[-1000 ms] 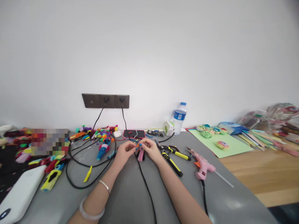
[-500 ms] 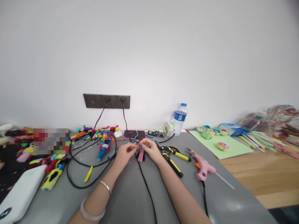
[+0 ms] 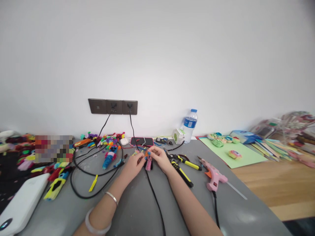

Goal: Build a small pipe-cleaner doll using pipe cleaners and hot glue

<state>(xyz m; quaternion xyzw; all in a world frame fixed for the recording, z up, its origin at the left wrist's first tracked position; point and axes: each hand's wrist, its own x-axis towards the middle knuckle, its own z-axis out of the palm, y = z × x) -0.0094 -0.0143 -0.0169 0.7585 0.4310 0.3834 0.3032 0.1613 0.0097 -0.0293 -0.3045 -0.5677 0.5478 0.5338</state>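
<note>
Over the middle of the grey table, my left hand (image 3: 134, 164) and my right hand (image 3: 159, 158) meet with fingertips pinched together. Between them is a small pink fuzzy craft figure (image 3: 148, 165) with orange and blue near its top; fingers cover part of it. My left thumb and forefinger press at its upper left side, and my right fingers grip its top from the right. Just right of my right hand lie yellow-and-black pliers (image 3: 184, 177). A blue fuzzy figure (image 3: 108, 160) lies left of my left hand.
A pink glue gun (image 3: 214, 178) with a glue stick rests at the right. Black cable (image 3: 83, 197) loops at the left, and another runs beneath my hands. A water bottle (image 3: 190, 124), small box (image 3: 178, 136) and phone (image 3: 142, 141) stand or lie along the wall. A white device (image 3: 26, 203) is front left.
My left hand has turned slightly and shifted a little right, closer against my right fingers. The pink figure stays nearly in place between the hands.
</note>
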